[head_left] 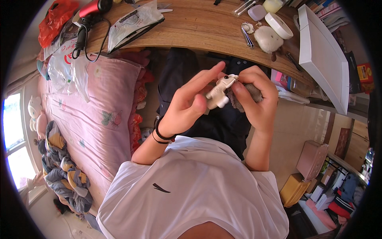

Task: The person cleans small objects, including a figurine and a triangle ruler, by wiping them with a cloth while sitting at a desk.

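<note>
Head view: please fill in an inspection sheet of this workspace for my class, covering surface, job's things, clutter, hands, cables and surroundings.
Surface: wooden desk, items mostly toward both ends.
Job's things: small cream animal figurine and grey fuzzy piece, both off the desk, at the hands.
Clutter: clear plastic pouch, fluffy white puff, white open box.
Hands: right hand holds the fuzzy piece, thumb at the figurine; left hand beside the figurine, fingers partly spread, grip unclear.
Cables: black cord looping by the red hair dryer.
Surroundings: pink-sheeted bed at left; pink case at right.
</note>
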Demonstrator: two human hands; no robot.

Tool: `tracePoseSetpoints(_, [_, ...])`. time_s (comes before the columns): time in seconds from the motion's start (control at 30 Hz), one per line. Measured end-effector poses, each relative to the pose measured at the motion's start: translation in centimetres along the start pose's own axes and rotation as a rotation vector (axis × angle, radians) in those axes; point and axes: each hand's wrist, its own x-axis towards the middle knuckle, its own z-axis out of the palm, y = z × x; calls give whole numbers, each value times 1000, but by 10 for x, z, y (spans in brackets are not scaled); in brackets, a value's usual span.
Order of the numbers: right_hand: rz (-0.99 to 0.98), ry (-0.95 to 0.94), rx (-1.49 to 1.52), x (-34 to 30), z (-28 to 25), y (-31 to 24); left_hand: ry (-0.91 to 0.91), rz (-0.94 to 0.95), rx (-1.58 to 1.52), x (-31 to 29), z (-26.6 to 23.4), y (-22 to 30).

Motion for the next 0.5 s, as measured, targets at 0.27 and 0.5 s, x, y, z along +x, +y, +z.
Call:
tracePoseSetpoints(0.27, [207, -65, 138, -2, -6, -2, 67, 6, 127, -1, -7, 0])
tracePoseSetpoints(0.5, [319, -136, 97, 5, -24, 2, 125, -219, -33, -2, -3, 9])
